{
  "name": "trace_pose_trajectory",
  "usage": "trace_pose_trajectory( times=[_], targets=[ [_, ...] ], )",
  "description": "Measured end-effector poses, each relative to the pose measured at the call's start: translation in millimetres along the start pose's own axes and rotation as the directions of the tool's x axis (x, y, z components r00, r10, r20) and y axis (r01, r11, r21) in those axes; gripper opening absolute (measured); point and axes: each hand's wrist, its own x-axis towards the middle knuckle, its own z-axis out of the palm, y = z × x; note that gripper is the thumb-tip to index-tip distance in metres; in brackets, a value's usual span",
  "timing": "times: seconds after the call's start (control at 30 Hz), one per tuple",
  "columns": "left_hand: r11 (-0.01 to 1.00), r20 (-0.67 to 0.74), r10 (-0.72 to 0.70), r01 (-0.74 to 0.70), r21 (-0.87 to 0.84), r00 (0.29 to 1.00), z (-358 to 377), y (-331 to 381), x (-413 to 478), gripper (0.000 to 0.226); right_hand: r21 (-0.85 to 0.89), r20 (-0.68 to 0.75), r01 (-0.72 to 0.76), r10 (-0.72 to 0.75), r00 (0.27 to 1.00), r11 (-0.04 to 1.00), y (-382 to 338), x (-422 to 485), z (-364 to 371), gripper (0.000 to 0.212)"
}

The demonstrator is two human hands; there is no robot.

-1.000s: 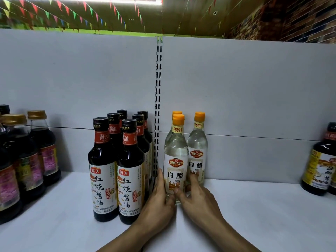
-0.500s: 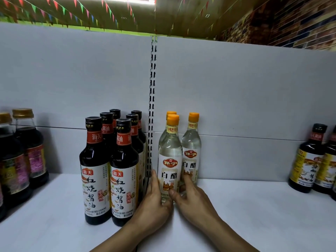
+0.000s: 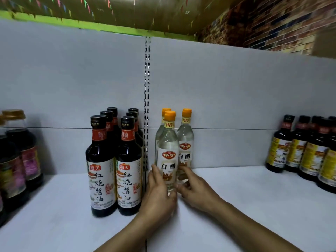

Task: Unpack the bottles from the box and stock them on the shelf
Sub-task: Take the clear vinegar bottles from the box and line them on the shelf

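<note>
Three clear bottles with orange caps stand upright on the white shelf [image 3: 236,206], just right of the slotted metal upright [image 3: 147,99] in the grey back panel. The front clear bottle [image 3: 168,153] stands nearest the camera, a second [image 3: 185,142] stands behind and to its right, and a third shows only as a cap and shoulder behind the front one. The left hand [image 3: 157,195] lies against the lower left side of the front clear bottle, fingers straight and loosely spread, not wrapped around it. The right hand [image 3: 195,188] sits at the bottle's lower right, fingers curled and touching its base; whether it truly grips is hard to tell. Just left of the upright, the dark sauce bottles [image 3: 116,160] with white labels stand in two rows, close to the left hand but apart from it. More dark bottles with pink labels [image 3: 23,157] stand at the far left, and yellow-labelled bottles [image 3: 305,151] stand well apart at the far right.
</note>
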Motion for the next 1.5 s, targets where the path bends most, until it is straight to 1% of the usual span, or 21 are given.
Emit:
trace_pose_trajectory(
  times=[0.13, 0.23, 0.33, 0.4, 0.5, 0.57, 0.67, 0.8, 0.93, 1.03, 1.1, 1.2, 1.33, 1.5],
  targets=[
    [0.997, -0.041, 0.006, -0.002, 0.082, 0.999, -2.3, 8.0, -9.7, 0.095, -0.021, 0.027, -0.056, 0.057, 0.998, 0.998, -16.9, -13.4, -5.8, 0.065],
    [0.994, -0.126, 0.068, -0.057, 0.091, 0.99, -1.8, 10.8, -16.2, 0.09, -0.053, 0.012, -0.098, 0.099, 0.995, 0.994, -28.8, -30.3, -7.0, 0.065],
    [0.985, -0.197, 0.164, -0.151, 0.08, 0.967, -1.2, 12.4, -19.9, 0.07, -0.056, -0.05, -0.128, 0.125, 0.991, 0.99, -35.9, -47.5, -8.1, 0.058],
    [0.963, -0.199, 0.265, -0.249, 0.1, 0.944, 0.3, 14.6, -21.9, 0.058, -0.064, -0.095, -0.153, 0.147, 0.985, 0.986, -38.7, -58.8, -10.8, 0.055],
    [0.897, -0.121, 0.442, -0.439, 0.056, 0.889, 1.8, 19.3, -27.8, 0.042, -0.044, -0.174, -0.204, 0.193, 0.966, 0.978, -46.2, -81.7, -18.8, 0.053],
    [0.84, -0.058, 0.543, -0.542, 0.035, 0.838, 3.0, 23.7, -32.5, 0.035, -0.027, -0.24, -0.235, 0.222, 0.945, 0.972, -50.3, -101.8, -25.8, 0.051],
    [0.756, 0.029, 0.654, -0.654, 0.024, 0.756, 3.4, 31.5, -39.5, 0.038, 0.011, -0.326, -0.26, 0.249, 0.912, 0.966, -55.7, -133.6, -36.3, 0.046],
    [0.675, 0.139, 0.729, -0.738, 0.017, 0.67, 2.8, 53.3, -60.5, 0.046, 0.06, -0.399, -0.294, 0.293, 0.869, 0.954, -58.8, -179.1, -49.9, 0.042],
    [0.623, 0.222, 0.768, -0.782, -0.036, 0.601, 14.2, 78.3, -87.1, 0.049, 0.111, -0.487, -0.33, 0.34, 0.805, 0.938, -55.5, -223.1, -60.5, 0.038],
    [0.593, 0.252, 0.795, -0.794, -0.131, 0.552, 33.0, 96.2, -108.8, 0.049, 0.11, -0.537, -0.365, 0.364, 0.761, 0.924, -49.9, -256.6, -67.3, 0.037],
    [0.574, 0.268, 0.811, -0.796, -0.193, 0.52, 48.0, 106.5, -121.7, 0.049, 0.109, -0.559, -0.382, 0.374, 0.74, 0.918, -44.2, -277.4, -71.7, 0.038],
    [0.547, 0.311, 0.83, -0.787, -0.285, 0.463, 78.8, 121.6, -144.2, 0.053, 0.127, -0.566, -0.44, 0.43, 0.704, 0.889, -32.8, -315.6, -78.6, 0.038],
    [0.544, 0.37, 0.828, -0.764, -0.345, 0.422, 120.4, 135.4, -177.0, 0.054, 0.158, -0.565, -0.51, 0.501, 0.656, 0.846, -18.7, -368.1, -85.3, 0.039],
    [0.579, 0.494, 0.791, -0.703, -0.412, 0.362, 179.3, 154.2, -228.1, 0.052, 0.2, -0.549, -0.616, 0.608, 0.574, 0.762, 2.1, -441.7, -91.3, 0.036]
  ],
)
